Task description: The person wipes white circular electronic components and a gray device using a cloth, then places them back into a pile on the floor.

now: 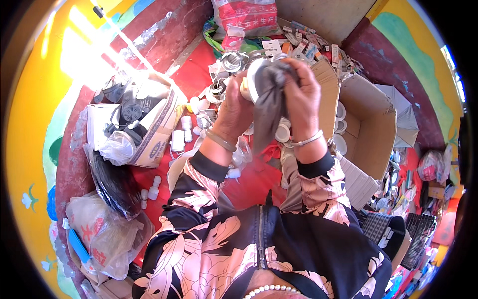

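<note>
Both my hands are raised in the upper middle of the head view. In my left hand [233,112] is a round white light fitting [253,78], held by its side with its rim facing right. My right hand [303,94] grips a dark grey cloth [269,102] and presses it against the fitting's face. The cloth hangs down between my wrists and hides most of that face. Below and around my hands, white lamp holders [187,124] and round metal-rimmed fittings [234,62] lie on a red ground sheet [249,192].
On the left stands a carton [167,119] filled with dark lamp parts, with a black plastic bag [114,182] and a white sack [107,234] nearer me. An open cardboard box [368,117] is to the right, beside white discs [340,127]. Small boxes [311,50] are heaped at the back.
</note>
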Available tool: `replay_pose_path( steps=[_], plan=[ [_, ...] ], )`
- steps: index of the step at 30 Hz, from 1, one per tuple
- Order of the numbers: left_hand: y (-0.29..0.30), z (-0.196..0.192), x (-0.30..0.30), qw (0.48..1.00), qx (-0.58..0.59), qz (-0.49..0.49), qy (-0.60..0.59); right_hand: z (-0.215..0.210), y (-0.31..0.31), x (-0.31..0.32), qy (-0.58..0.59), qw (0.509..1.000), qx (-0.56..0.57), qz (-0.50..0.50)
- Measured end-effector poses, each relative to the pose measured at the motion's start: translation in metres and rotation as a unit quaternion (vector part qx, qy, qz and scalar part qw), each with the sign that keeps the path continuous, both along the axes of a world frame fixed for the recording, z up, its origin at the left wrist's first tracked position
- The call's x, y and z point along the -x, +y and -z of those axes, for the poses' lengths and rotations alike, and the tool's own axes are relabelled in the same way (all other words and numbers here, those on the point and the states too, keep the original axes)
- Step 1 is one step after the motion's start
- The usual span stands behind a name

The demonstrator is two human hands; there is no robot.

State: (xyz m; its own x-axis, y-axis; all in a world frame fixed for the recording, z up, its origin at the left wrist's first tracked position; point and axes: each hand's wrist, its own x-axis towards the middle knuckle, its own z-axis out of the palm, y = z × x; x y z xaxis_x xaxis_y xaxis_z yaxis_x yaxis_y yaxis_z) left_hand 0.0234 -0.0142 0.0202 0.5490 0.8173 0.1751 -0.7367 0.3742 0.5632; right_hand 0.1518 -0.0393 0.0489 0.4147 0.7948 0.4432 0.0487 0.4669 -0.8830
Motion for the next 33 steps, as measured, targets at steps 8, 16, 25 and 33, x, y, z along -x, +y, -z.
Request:
replay_pose_path(
  steps=[8,16,25,33],
  plan=[
    [0.009,0.016,-0.005,0.99,0.133,-0.03,-0.026,-0.025,-0.007,-0.083,0.403,0.905,-0.052,-0.125],
    [0.006,0.031,-0.011,0.989,0.008,-0.1,0.111,-0.025,-0.006,0.0,0.238,0.965,-0.113,-0.004],
    [0.016,0.047,0.013,0.985,0.106,-0.068,-0.115,0.002,-0.006,0.018,-0.486,0.856,-0.102,-0.143],
    [-0.004,0.011,0.015,0.664,-0.373,-0.269,0.59,0.001,-0.005,0.022,-0.361,0.93,-0.026,-0.063]
  ],
)
